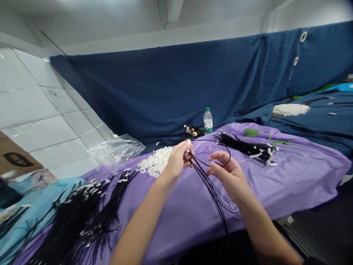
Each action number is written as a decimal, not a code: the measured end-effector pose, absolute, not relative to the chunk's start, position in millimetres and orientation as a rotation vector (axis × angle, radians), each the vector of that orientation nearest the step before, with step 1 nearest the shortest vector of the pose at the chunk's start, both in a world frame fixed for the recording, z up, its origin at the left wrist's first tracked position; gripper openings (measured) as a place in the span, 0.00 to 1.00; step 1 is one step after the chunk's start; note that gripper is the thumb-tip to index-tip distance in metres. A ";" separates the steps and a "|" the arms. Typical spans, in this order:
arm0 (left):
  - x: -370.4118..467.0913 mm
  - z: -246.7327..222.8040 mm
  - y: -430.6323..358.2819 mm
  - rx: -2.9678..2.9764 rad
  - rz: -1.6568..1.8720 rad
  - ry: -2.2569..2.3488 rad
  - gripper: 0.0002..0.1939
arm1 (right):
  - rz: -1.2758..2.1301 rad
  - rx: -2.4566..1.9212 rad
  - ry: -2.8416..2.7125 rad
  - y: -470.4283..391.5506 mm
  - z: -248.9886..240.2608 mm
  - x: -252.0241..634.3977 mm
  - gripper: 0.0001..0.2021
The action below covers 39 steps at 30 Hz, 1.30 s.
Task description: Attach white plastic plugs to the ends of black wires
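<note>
My left hand (180, 156) is closed around a bundle of thin black cords (208, 182). White plastic end pieces (188, 142) stick out at the top of that grip, and the cords hang down toward the table's front edge. To the right, my right hand (230, 175) has its thumb and fingers curled about a single black cord (229, 152), which bends in a loop past the fingertips and back toward the left hand. Behind the left hand lies a heap of small white plastic pieces (156, 161).
A purple cloth (292, 176) covers the table. Bundles of black cords with white ends lie at left (74, 217) and right (248, 145). A water bottle (208, 120), small flowers (193, 130) and a clear plastic bag (118, 147) sit toward the back, before a blue curtain (165, 88).
</note>
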<state>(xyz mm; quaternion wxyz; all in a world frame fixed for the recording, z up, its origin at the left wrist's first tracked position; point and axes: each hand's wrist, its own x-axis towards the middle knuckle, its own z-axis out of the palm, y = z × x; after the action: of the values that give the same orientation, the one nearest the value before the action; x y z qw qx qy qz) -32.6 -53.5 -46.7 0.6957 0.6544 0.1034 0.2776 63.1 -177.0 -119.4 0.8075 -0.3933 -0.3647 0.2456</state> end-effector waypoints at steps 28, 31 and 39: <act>-31.6 -48.0 -53.0 1.340 0.459 0.435 0.10 | 0.826 -0.931 -0.921 -181.1 -122.5 72.9 0.13; -33.0 -44.9 -45.3 1.295 0.502 0.480 0.10 | 0.863 -0.965 -1.045 -191.1 -123.2 81.4 0.11; -30.9 -45.1 -31.7 1.353 0.603 0.542 0.12 | 0.799 -0.733 -1.198 -214.2 -126.0 93.9 0.05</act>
<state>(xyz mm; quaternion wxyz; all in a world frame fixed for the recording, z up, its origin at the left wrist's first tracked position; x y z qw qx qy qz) -30.9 -31.7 -45.1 0.7047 0.6086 0.2438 0.2712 93.9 -214.2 -126.0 0.6911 -0.3279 -0.5358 0.3577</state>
